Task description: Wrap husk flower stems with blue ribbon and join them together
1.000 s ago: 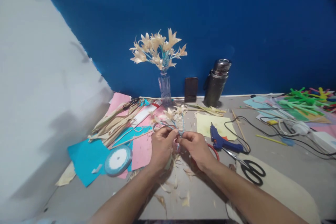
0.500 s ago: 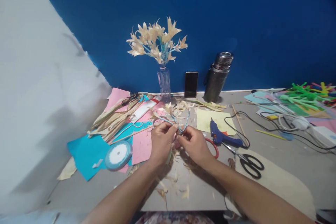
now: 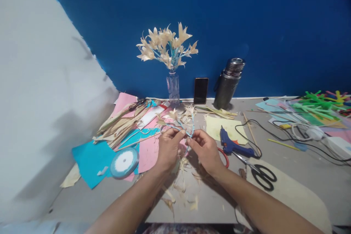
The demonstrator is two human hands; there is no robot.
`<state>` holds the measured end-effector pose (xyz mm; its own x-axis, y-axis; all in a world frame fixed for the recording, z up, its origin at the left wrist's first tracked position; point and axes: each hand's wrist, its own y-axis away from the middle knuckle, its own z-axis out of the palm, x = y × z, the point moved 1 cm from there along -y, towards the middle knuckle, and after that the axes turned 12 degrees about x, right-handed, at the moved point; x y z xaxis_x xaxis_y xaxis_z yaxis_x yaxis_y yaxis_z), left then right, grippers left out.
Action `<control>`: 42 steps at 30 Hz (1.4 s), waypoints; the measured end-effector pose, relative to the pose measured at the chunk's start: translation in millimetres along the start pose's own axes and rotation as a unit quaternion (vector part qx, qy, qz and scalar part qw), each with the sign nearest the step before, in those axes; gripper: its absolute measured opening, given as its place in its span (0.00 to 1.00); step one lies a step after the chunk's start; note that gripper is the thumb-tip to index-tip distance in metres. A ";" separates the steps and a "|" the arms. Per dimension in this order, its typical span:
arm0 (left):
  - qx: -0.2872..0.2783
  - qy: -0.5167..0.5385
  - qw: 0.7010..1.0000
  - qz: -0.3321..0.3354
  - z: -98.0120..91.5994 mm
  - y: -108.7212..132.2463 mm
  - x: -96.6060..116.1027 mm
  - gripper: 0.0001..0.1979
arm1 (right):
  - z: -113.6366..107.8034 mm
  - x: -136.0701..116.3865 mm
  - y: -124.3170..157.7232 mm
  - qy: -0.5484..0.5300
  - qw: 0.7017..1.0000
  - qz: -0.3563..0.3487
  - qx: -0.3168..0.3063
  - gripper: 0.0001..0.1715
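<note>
Between my two hands is a small sprig of corn-husk-like flowers [image 3: 173, 114] on thin stems wrapped in pale blue. My left hand [image 3: 170, 150] pinches the stems from the left, thumb against fingers. Close beside it, my right hand [image 3: 205, 150] is closed on the same stems near where they branch. The cream blossoms point up and away from me, and a blue stem end shows below the fingers. Beneath the hands lie dry husk scraps [image 3: 181, 182]. A roll of light blue ribbon [image 3: 124, 162] rests left of my left hand.
Behind stands a clear bottle [image 3: 173, 89] of similar flowers [image 3: 164, 44], with a phone [image 3: 201, 90] and a flask [image 3: 229, 83]. A blue glue gun [image 3: 233, 143] and black-handled scissors [image 3: 263, 177] lie to the right. Husk strips [image 3: 120, 124] cover coloured paper at left.
My right hand has shifted slightly on the stems. The sprig has turned, so its right-hand stem stands more upright and its blossom shows. The whole view has moved a little.
</note>
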<state>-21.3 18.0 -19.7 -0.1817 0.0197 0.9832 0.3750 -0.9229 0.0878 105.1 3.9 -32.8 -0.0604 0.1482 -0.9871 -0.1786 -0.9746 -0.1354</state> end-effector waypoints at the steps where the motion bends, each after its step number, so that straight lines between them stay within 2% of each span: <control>1: -0.002 0.001 1.000 0.000 0.1 0.5 0.8 0.10 | 0.1 0.0 -0.3 -0.002 1.000 0.002 0.003 0.10; 5: 0.002 -0.004 1.000 0.014 0.0 0.4 2.9 0.09 | 0.3 -1.8 -1.0 0.014 1.000 -0.006 0.014 0.09; 8: 0.009 -0.016 1.000 0.025 0.4 -0.6 3.0 0.09 | -0.8 -4.1 -1.7 0.046 0.998 -0.021 0.026 0.12; 10: 0.001 -0.002 1.000 0.003 1.5 -0.1 2.1 0.10 | -2.0 -4.1 -2.4 0.056 0.998 -0.015 0.019 0.13; 14: -0.041 0.079 0.992 -0.085 4.4 2.5 -1.9 0.12 | -4.6 -0.1 -4.2 0.021 1.000 0.004 0.000 0.14; 17: -0.061 0.112 0.986 -0.111 5.2 3.7 -5.2 0.12 | -6.1 2.1 -5.1 -0.008 1.000 -0.008 0.009 0.12; 21: -0.053 0.103 0.989 -0.086 5.1 5.1 -5.5 0.11 | -6.4 0.5 -5.6 -0.012 0.999 -0.021 0.030 0.11; 25: -0.028 0.035 0.998 -0.033 4.0 9.6 0.4 0.10 | -6.3 -2.0 -6.9 -0.011 0.998 0.010 0.054 0.17; 33: -0.009 -0.050 0.995 0.091 3.3 14.0 6.0 0.05 | -10.4 -4.9 -11.0 0.000 0.998 0.059 0.039 0.23; 35: -0.005 -0.053 0.996 0.079 3.8 12.5 7.1 0.06 | -10.8 -5.4 -11.2 -0.019 0.998 0.063 0.023 0.22; 39: 0.005 -0.023 1.000 0.017 2.5 8.4 8.5 0.08 | -9.7 -6.6 -11.0 -0.078 0.992 0.083 -0.053 0.15; 42: -0.020 0.011 1.000 -0.017 0.9 6.0 7.2 0.08 | -9.4 -6.3 -11.0 -0.086 0.990 0.097 -0.060 0.14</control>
<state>-19.6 12.9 -12.0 -0.2149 0.0435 0.9757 0.3323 -0.9361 0.1150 116.7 12.2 -25.8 -0.2509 -0.0271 -0.9676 -0.0296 -0.9989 0.0357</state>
